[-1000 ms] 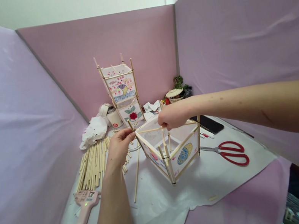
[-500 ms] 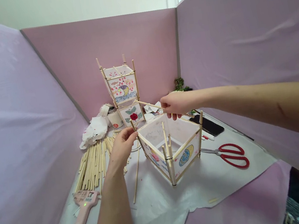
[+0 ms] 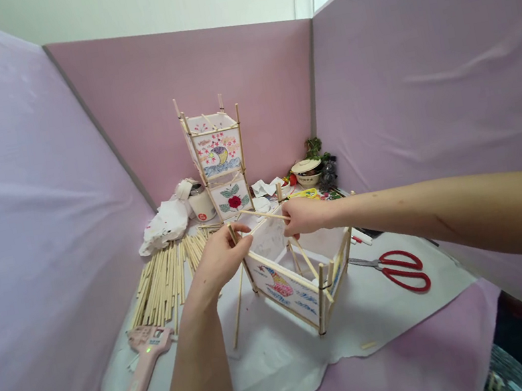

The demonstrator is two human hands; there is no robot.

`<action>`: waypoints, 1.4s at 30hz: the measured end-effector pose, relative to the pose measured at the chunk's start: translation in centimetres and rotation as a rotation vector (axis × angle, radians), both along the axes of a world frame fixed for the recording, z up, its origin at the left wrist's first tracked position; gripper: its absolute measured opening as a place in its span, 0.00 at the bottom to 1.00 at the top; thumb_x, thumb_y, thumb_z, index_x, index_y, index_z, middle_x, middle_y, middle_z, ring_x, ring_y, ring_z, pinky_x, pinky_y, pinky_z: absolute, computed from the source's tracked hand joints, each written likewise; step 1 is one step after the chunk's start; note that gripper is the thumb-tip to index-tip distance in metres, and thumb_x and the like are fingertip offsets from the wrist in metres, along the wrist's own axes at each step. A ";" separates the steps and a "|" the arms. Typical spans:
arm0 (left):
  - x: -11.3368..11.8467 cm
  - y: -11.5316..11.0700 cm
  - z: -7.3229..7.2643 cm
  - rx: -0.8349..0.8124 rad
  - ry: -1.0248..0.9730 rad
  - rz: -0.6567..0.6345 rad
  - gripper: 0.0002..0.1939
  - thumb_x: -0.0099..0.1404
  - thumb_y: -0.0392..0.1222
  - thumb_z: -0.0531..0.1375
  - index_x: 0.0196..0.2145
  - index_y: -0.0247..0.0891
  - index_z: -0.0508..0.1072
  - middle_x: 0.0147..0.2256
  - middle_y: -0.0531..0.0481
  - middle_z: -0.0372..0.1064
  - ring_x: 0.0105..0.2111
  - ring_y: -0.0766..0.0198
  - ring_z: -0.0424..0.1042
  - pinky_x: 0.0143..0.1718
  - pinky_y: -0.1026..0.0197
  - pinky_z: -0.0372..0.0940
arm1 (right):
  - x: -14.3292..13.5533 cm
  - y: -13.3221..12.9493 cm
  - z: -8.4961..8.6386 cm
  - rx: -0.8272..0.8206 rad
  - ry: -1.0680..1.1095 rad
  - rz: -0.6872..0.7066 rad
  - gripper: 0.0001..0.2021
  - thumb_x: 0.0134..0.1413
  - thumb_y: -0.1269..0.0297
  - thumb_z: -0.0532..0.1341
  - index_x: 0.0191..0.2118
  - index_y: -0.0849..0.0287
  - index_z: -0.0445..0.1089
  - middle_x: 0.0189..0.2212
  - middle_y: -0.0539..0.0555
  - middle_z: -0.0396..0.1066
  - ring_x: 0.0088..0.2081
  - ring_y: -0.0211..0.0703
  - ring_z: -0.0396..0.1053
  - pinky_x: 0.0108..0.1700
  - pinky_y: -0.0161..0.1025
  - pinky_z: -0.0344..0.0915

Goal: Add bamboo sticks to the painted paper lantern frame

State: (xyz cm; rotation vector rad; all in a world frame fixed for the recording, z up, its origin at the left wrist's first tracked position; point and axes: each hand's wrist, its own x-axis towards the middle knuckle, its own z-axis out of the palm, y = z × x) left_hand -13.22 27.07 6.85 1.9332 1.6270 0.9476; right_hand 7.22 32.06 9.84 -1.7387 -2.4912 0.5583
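A square lantern frame (image 3: 285,289) of thin wooden sticks with white decorated panels stands on the white sheet, its top open. My left hand (image 3: 221,256) is closed around its left corner post, thumb at the top edge. Above the frame's inside, my right hand (image 3: 308,215) pinches a thin wooden stick (image 3: 261,214), whose free end points left toward the left hand. Part of that stick is hidden by the fingers. Inside the frame, another stick (image 3: 305,258) leans toward the near corner.
A taller two-tier lantern (image 3: 223,155) stands behind. Loose wooden sticks (image 3: 163,287) lie at left, near a pink glue gun (image 3: 146,374) with a lit green light. Red-handled scissors (image 3: 400,270) lie at right. A jar (image 3: 200,203) and a lidded bowl (image 3: 308,174) stand at the back.
The lantern frame has turned, its near corner moving right and more of its left panel showing. My right hand has come lower with the stick. My left hand keeps its hold.
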 end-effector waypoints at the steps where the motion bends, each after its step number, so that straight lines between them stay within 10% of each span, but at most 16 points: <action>1: 0.0 0.0 -0.1 -0.003 0.005 0.006 0.16 0.58 0.47 0.56 0.40 0.39 0.74 0.26 0.54 0.65 0.26 0.64 0.64 0.26 0.63 0.56 | 0.1 0.1 -0.4 0.011 0.029 -0.017 0.02 0.40 0.71 0.63 0.25 0.61 0.70 0.25 0.53 0.73 0.24 0.39 0.68 0.21 0.33 0.54; 35: 0.0 0.3 -0.1 0.004 0.018 -0.064 0.18 0.57 0.44 0.54 0.41 0.42 0.79 0.33 0.54 0.75 0.32 0.59 0.71 0.31 0.63 0.60 | 0.8 0.4 0.3 0.173 0.356 -0.206 0.06 0.48 0.67 0.64 0.31 0.61 0.66 0.25 0.50 0.70 0.24 0.35 0.63 0.24 0.31 0.55; 42: 0.4 0.5 -0.4 0.028 0.037 -0.077 0.18 0.58 0.44 0.53 0.42 0.42 0.78 0.36 0.53 0.76 0.35 0.58 0.72 0.33 0.62 0.61 | 0.8 0.0 4.9 0.364 0.620 -0.156 0.09 0.55 0.64 0.62 0.40 0.61 0.70 0.32 0.51 0.73 0.29 0.34 0.66 0.31 0.30 0.59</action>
